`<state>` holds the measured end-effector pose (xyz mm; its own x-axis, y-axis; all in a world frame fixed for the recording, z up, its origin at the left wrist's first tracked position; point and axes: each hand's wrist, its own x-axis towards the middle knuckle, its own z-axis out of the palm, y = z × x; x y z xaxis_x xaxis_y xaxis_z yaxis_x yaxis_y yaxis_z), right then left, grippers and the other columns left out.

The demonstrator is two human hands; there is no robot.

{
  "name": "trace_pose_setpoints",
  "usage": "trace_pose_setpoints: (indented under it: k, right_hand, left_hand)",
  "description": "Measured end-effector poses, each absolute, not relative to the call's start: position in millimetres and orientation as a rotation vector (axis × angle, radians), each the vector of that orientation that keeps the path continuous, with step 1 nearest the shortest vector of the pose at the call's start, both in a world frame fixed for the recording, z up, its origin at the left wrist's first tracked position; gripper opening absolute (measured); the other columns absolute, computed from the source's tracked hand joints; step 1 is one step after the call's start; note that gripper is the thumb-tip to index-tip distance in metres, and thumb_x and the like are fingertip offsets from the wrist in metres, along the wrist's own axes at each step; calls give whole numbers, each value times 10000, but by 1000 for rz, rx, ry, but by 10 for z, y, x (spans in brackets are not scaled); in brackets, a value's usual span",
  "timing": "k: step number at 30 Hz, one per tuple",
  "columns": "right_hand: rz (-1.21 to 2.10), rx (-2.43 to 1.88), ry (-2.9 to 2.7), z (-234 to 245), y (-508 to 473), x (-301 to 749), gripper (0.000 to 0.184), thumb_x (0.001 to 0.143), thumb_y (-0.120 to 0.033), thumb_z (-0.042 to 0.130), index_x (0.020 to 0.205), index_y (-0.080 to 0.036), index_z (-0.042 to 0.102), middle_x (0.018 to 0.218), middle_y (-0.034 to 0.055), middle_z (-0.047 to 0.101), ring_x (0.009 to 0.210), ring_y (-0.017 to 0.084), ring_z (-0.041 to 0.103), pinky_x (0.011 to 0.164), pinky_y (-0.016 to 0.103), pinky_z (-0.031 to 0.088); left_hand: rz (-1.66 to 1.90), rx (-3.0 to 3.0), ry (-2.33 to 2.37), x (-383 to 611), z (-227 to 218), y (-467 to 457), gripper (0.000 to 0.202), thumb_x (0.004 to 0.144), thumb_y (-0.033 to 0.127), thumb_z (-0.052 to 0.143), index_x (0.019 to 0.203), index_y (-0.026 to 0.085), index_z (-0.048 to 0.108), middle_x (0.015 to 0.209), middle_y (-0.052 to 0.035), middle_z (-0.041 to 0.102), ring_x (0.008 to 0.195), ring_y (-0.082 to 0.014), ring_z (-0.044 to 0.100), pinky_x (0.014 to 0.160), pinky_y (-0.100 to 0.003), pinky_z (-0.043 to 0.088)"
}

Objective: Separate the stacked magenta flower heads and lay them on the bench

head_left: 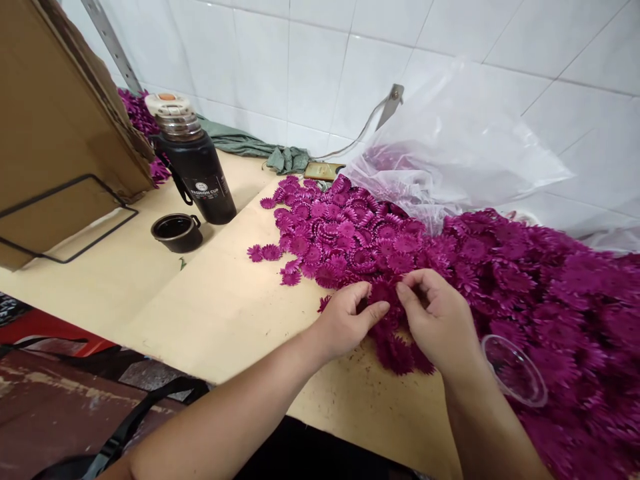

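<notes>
Head view: pinching purple flower head, likely light, soft, easily crushed, best held by its rim, between left hand and right hand, over near edge of flower pile on table.

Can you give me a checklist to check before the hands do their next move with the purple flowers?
1. Left hand and right hand both at the purple flower between them: ok.
2. Firm grip on that flower: cannot tell, some fingertips are hidden.
3. All the flowers together in the pile: not ok, a few loose flowers lie at its left.
4. Black flask upright and away from the hands: ok.
5. Dark cup upright, beside the flask: ok.
6. Drink inside the cup: cannot tell, too dark.
</notes>
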<state>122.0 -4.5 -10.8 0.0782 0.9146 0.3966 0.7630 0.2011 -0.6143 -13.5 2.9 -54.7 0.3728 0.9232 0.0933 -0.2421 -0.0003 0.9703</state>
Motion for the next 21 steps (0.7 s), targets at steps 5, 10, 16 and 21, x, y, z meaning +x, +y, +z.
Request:
trace_pose_setpoints:
  k: [5,10,16,21]
  right_hand:
    - [-176,-1703,-1346,91,205,1533,68,779,-276,510,733,-233,484,692,47,554,623,207,535,638,375,453]
    - [-80,-1728,-1534,142,225,1623,264,761,-277,577,1005,-182,606,1030,142,642,841,273,617,759,454,486]
    - [142,-1367,-1974,5,-151,1323,161,854,-314,545,930,-212,644,986,83,675,963,232,606,884,426,472]
    - [334,-1388,-1977,-65,-213,1226,144,817,-335,598,874,-210,639,934,72,669,913,234,607,839,413,486]
  left_hand:
    - [1026,1135,715,-133,-564,21,263,726,412,634,736,164,547,718,-11,538,702,-153,499,692,-293,393]
    - [1022,1013,716,-122,-552,36,279,694,393,674,794,141,609,771,-29,590,733,-148,525,730,-290,402]
    - [1079,1043,717,-146,-528,40,338,712,461,652,639,160,515,605,39,450,585,-95,399,594,-247,342]
    - [1135,1166,807,-154,-542,64,440,715,495,622,538,191,359,554,66,298,546,-84,283,528,-242,256]
